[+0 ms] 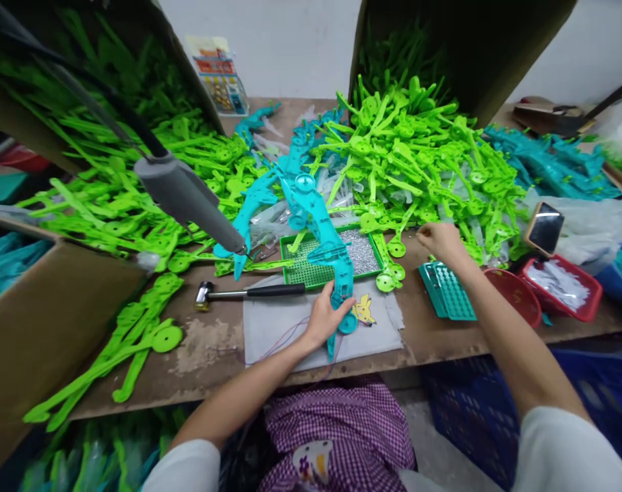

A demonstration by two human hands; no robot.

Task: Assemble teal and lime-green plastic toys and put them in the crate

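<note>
My left hand (pixel 325 316) is wrapped around the lower end of a long, curved teal plastic part (pixel 343 277), which stands over a grey cloth with a yellow cartoon figure (pixel 363 311). Off to the right, my right hand (pixel 438 240) is closed with fingers pinched together, above the far end of a teal tray with rows of round holes (pixel 448 292); anything within the fingers is hidden. Behind the teal part lies a green tray (pixel 285 277) with a mesh-like bottom and small silvery pieces (pixel 359 251). A small hammer (pixel 275 291) rests left of the cloth's middle.
Lime-green plastic parts pile up at the back right (pixel 403 150) and left (pixel 188 164). A grey powered tool (pixel 182 195) hangs at left. Red baskets (pixel 588 307), one with white pieces, stand at right beside a phone-like object (pixel 545 227). A cardboard box (pixel 90 294) borders the left.
</note>
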